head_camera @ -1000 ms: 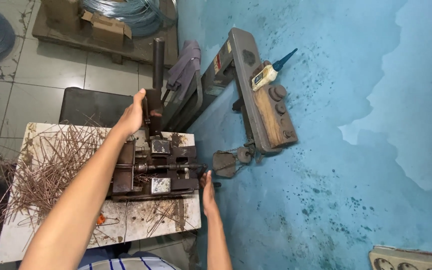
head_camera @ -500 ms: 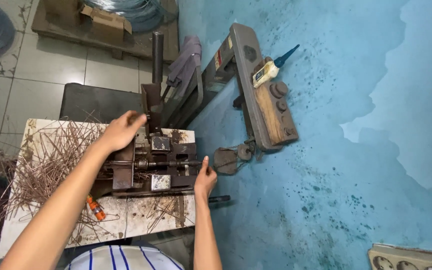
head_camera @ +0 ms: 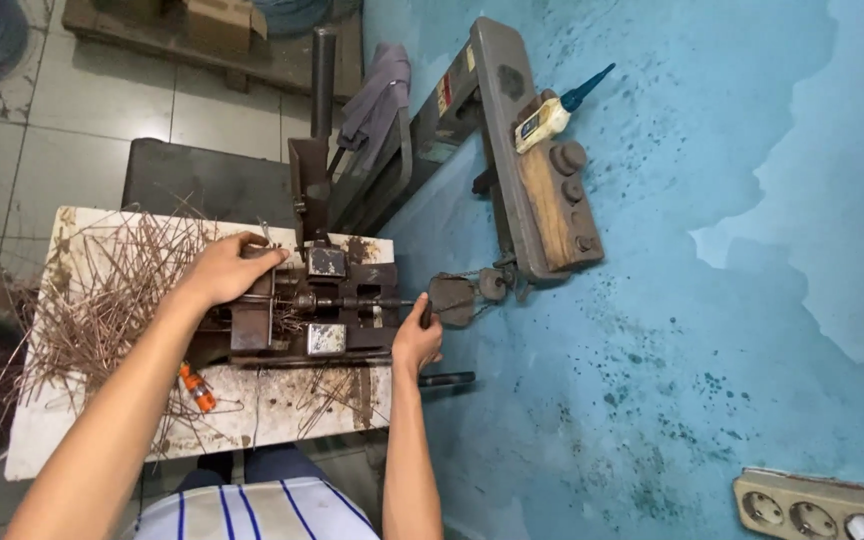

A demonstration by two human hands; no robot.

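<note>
A brown cardboard box (head_camera: pixel 220 20) stands at the top edge, on a wooden pallet (head_camera: pixel 152 45) on the floor. A small label (head_camera: pixel 444 95), red and pale, sits on the side of the grey machine arm (head_camera: pixel 497 130). 1 more small pale label (head_camera: pixel 469 58) is just above it. No screens or signs show.

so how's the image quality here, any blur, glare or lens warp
Head view: even soft light, no hard shadows; faint sheen on the floor tiles; left hand and right hand sharp on the metal jig; wide-lens bending at the edges.
</note>
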